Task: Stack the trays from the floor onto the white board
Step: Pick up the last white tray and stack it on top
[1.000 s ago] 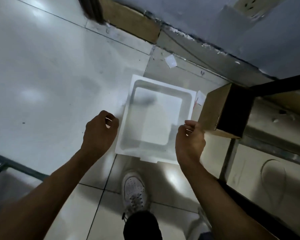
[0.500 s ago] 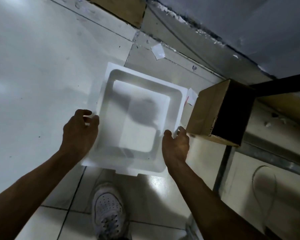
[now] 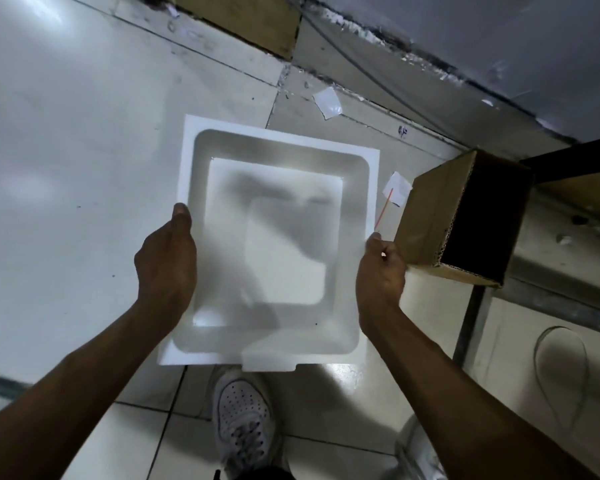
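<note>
A square white foam tray with a recessed middle fills the centre of the view, over the tiled floor. My left hand grips its left rim, thumb on top. My right hand grips its right rim, fingers curled under the edge. The tray's near edge hangs above my white shoe. The white board is not in view.
An open cardboard box lies on its side just right of the tray, under a dark metal frame. Paper scraps lie on the floor near the wall. Pale floor tiles stretch away on the left.
Both hands came down from above the tray and closed on its left and right rims. The tray now looks larger and nearer in view.
</note>
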